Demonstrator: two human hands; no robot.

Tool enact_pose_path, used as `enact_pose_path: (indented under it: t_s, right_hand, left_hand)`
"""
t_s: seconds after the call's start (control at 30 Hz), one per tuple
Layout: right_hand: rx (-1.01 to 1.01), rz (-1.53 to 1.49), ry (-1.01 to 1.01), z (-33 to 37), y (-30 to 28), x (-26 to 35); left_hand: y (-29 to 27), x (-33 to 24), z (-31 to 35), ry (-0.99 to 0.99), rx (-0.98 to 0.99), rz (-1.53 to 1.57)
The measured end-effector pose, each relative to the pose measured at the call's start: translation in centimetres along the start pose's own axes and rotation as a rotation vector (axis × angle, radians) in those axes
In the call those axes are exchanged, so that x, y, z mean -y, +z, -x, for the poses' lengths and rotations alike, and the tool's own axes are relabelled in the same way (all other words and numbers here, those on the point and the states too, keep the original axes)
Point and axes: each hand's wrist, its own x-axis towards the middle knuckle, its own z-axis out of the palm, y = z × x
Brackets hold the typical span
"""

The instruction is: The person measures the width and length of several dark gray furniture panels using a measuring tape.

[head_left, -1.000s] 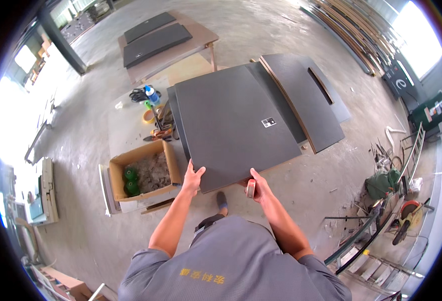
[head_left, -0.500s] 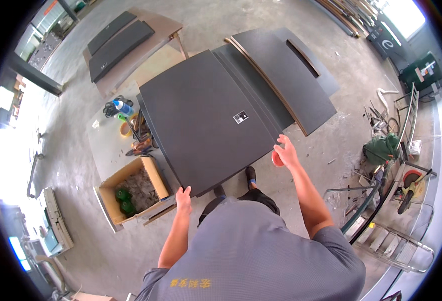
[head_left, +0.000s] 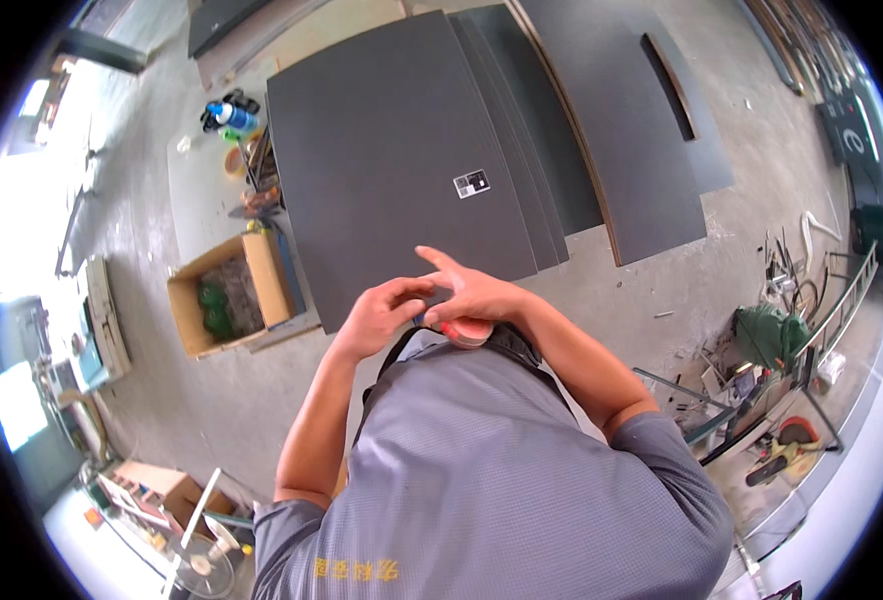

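Both hands meet in front of my body, over the near edge of a large dark grey panel. My right hand holds a red roll of tape against its palm side, with its index finger stretched out. Close to its fingers is my left hand, its fingers bent inward. Whether anything lies between the left fingertips cannot be made out. The panel tops a stack of similar panels and bears a small black-and-white label.
Left of the stack stand an open cardboard box with a green object inside, a blue bottle and tools. More dark boards lie to the right. A ladder and a green bag occupy the right side.
Both hands have left the panel's near corners and come together in front of my body. The red roll has moved left with my right hand. My view has shifted closer to the near edge.
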Motion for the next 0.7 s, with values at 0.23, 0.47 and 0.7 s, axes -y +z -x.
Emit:
enact_pose_path:
  t_s: [0.23, 0.47, 0.7]
  right_hand:
    - [0.17, -0.138, 0.177, -1.3, -2.3, -1.3]
    - [-0.026, 0.337, 0.486, 1.9, -12.1, -2.3]
    - [-0.265, 0.6, 0.525, 5.0, -18.2, -4.4]
  left_hand:
    - [2.2, 1.6, -1.3, -0.107, 0.05, 0.108]
    - [-8.4, 12.4, 4.1, 0.091, -0.821, 0.505]
    - [-12.6, 23.5, 7.3, -0.313, -1.254, 0.251]
